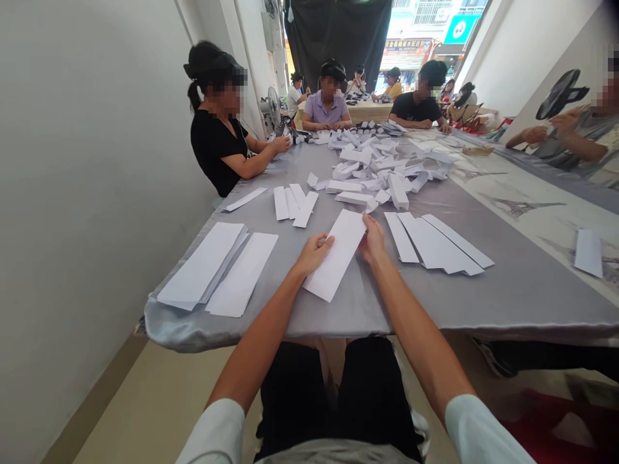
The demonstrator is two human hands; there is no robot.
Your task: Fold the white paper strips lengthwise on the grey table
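A flat white paper piece [338,254], long and rectangular, is held at a slant above the near part of the table. My left hand [313,253] grips its left edge, thumb on top and fingers underneath. At the upper right edge, my right hand [373,238] closes on the same piece; some of its fingers are hidden behind it. To the left lie two stacks of flat white paper, a wider stack [203,264] and a narrower stack [243,274]. Right of my hands, several folded white strips [438,245] are fanned out.
A heap of folded white paper boxes [372,167] covers the middle of the grey tablecloth [309,322]. Smaller white strips [294,203] lie ahead on the left. A person in black [217,135] sits at the left side; others sit at the far end and right.
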